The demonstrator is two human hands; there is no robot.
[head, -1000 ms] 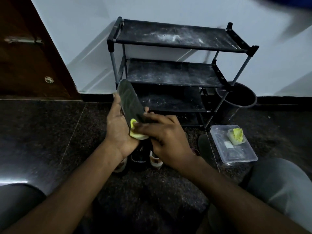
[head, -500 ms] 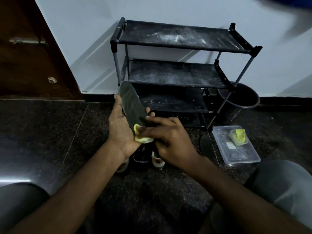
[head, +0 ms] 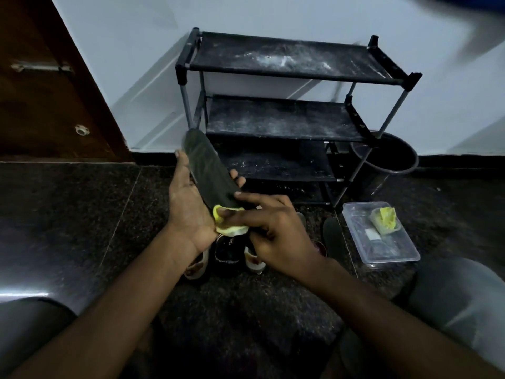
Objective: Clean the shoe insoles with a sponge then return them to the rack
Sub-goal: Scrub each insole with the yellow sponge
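Yellow sponge (head: 232,229) slid heelward, dark slim insole (head: 209,170)

Pale wall (head: 273,12), dark speckled floor (head: 68,214), brown door (head: 41,105)

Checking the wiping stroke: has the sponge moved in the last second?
Yes: the sponge has slid slightly down the insole, farther from the rack.

Two insoles (head: 207,170) (head: 332,237), one rack (head: 287,119), one bucket (head: 388,157), one clear box (head: 382,244).
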